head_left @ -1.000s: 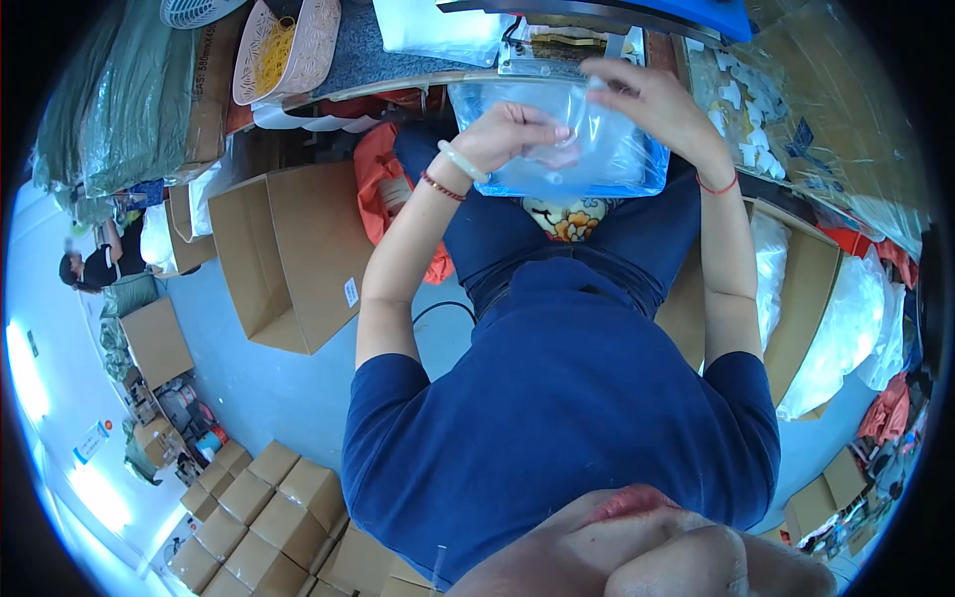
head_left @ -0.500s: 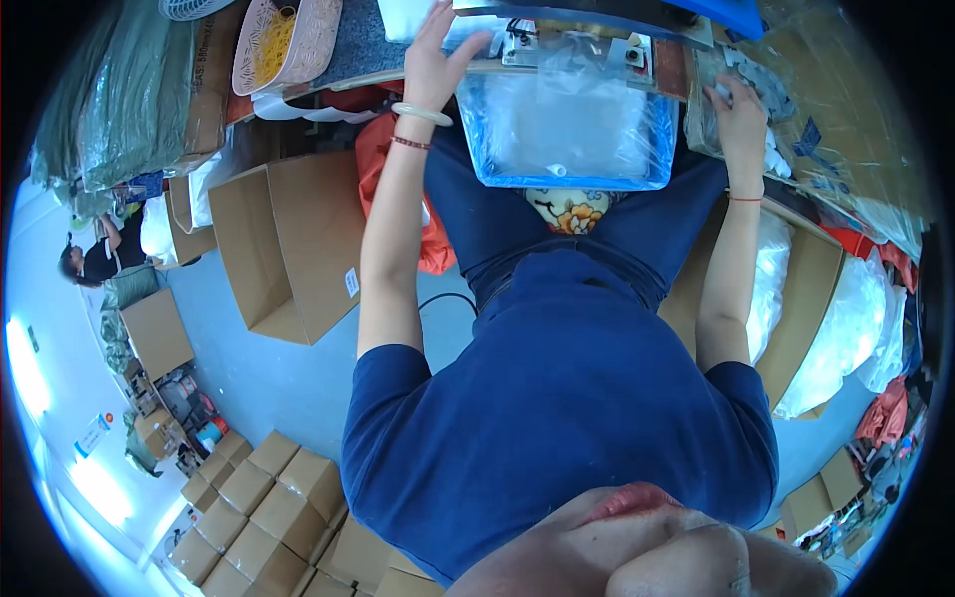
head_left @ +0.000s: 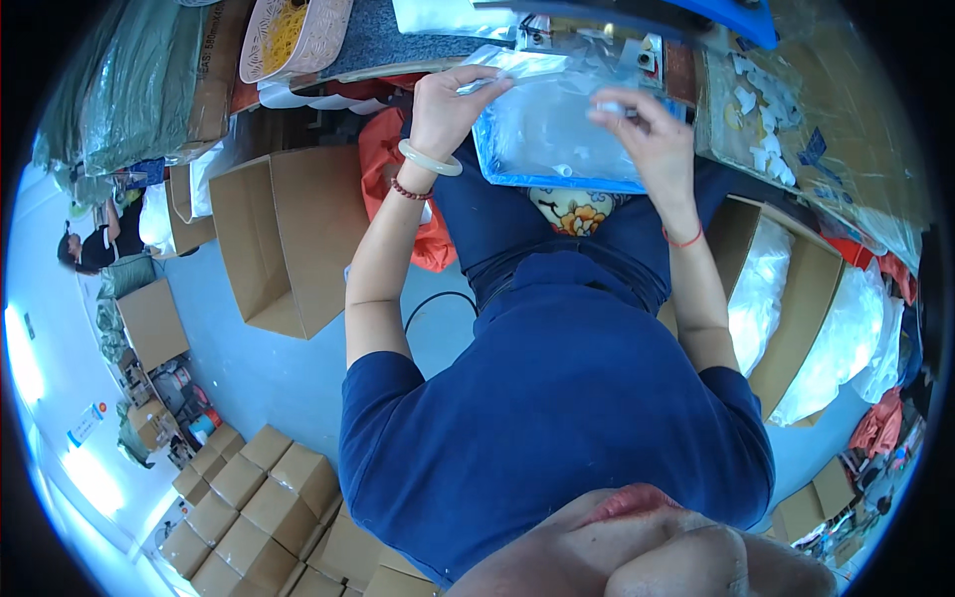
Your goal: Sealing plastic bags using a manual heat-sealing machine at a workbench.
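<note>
Lying flat over the lap, against the table [head_left: 398, 45] edge, a clear bag [head_left: 557, 129] with a blue rim is pinched at both sides. Left hand [head_left: 448, 104] grips its top-left corner, fingers closed on the plastic; right hand [head_left: 642, 129] nips the right part, hands well apart. Open cartons [head_left: 269, 234] stand on the floor to the left, a carton of plastic bags [head_left: 761, 298] to the right.

The plastic bag [head_left: 557, 134] is clear with a blue edge — bluish against the table. The left hand [head_left: 445, 104] wears a pale jade-white bangle [head_left: 430, 159] and a dark red bead bracelet [head_left: 408, 189]; a thin red cord [head_left: 681, 239] circles the right wrist. The shirt [head_left: 557, 408] is navy, the cushion [head_left: 572, 209] floral (yellow and orange), the cardboard boxes [head_left: 284, 234] plain brown.
</note>
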Available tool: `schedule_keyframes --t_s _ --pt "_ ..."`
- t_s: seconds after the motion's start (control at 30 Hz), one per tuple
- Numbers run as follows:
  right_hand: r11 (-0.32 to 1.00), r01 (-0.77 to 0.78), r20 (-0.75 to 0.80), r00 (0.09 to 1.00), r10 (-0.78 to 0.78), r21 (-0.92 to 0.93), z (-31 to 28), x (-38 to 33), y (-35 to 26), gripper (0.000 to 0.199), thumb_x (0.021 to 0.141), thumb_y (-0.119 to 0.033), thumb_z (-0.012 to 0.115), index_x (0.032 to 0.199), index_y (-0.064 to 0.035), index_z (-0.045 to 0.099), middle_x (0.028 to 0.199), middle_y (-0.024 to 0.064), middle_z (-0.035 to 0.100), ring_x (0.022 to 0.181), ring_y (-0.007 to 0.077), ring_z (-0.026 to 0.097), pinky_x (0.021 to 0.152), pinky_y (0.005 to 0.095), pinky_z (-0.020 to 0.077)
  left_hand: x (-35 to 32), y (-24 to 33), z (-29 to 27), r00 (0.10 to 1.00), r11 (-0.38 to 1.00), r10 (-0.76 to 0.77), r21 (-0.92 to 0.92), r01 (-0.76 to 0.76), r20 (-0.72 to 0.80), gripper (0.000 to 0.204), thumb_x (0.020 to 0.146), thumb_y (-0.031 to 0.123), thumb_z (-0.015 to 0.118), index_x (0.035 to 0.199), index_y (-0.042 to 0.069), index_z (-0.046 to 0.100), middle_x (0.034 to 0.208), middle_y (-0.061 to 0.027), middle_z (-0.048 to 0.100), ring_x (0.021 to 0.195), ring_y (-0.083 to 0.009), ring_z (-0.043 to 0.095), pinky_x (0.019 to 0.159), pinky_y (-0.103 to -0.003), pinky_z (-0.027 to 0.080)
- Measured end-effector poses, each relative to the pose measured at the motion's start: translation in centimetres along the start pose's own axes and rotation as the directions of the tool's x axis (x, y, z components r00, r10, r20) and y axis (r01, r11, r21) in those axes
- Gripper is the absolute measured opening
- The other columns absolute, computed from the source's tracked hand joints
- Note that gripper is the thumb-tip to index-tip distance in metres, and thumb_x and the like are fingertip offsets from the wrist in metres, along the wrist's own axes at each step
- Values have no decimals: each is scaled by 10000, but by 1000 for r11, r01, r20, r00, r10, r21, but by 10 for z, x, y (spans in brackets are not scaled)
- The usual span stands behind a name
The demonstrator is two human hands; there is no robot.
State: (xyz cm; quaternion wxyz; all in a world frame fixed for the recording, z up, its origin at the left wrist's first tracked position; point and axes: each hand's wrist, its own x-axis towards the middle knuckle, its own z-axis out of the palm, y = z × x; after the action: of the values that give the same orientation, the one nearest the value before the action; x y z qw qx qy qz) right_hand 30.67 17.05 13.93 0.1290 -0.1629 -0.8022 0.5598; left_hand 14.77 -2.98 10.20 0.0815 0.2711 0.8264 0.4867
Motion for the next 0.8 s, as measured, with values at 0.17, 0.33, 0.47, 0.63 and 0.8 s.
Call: schedule_keyframes --t_s 0.17,0.33,0.47,0.63,0.8 --pt "972 161 -144 980 -137 169 -4 16 -12 206 862 -113 738 1045 -22 713 981 22 715 829 50 611 731 178 479 -8 25 15 986 970 -51 -226 87 162 228 805 179 783 930 -8 747 845 -78 739 760 -67 640 710 -216 497" --pt "930 334 -168 919 -357 -151 -3 25 -24 208 845 -161 752 1038 -86 727 935 24 715 803 90 635 728 222 500 -7 41 20 943 949 -130 -238 208 306 228 834 176 764 964 -10 745 868 -75 739 771 -74 645 705 -214 498" --pt "706 483 75 848 -525 -518 -14 30 -17 208 849 -240 731 1031 -139 729 893 51 697 756 205 646 729 305 519 -1 35 19 843 847 -24 -437 303 537 228 874 168 731 1024 -4 734 922 -85 735 800 -129 679 723 -249 537" --pt "791 214 169 975 -141 -574 -17 39 -4 260 893 -325 658 1072 -143 706 960 71 705 807 274 667 757 342 529 3 14 43 660 618 -66 -489 616 748 261 931 126 646 1117 -55 670 1000 -134 720 879 -203 705 794 -326 574" --pt "742 175 -117 939 -323 -648 -51 39 23 280 941 -289 582 1150 -121 663 1083 119 691 951 320 668 815 383 529 35 3 72 722 366 -87 -652 664 686 236 952 97 597 1135 -42 651 1096 -143 691 1064 -228 658 891 -336 544"
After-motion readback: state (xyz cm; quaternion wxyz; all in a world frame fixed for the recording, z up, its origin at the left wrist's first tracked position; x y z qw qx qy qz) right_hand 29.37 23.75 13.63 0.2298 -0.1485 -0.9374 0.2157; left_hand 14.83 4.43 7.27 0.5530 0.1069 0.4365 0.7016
